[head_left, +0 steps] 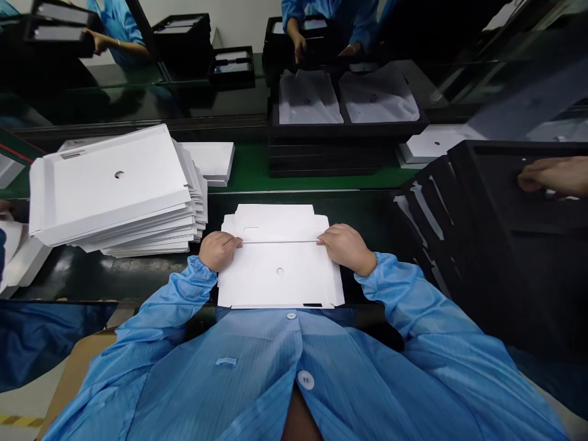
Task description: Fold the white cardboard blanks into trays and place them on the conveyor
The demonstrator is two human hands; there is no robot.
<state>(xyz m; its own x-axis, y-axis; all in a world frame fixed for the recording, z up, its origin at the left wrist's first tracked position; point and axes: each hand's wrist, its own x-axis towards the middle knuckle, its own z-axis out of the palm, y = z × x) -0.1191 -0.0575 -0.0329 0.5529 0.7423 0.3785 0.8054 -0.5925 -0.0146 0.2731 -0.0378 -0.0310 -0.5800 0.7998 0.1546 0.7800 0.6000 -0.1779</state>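
A white cardboard box blank (280, 285) lies on the dark work surface against my body, with a crease running across it and a small round hole in its nearer panel. At the left end of that crease, my left hand (220, 250) pinches the card between thumb and fingers. My right hand (345, 248) grips the card at the crease's right end in the same way. The far panel, with its stepped flaps, extends beyond both hands. Left of my left hand rises a tilted stack of white cardboard pieces (113, 184), the top one with a round hole.
Black trays (349, 131) holding white-wrapped items stand stacked on the green strip ahead. More black trays (487, 245) lean at right, where another person's hand (551, 174) rests. Flat white boxes (214, 160) lie behind the left stack. Co-workers in blue (331, 21) handle trays opposite.
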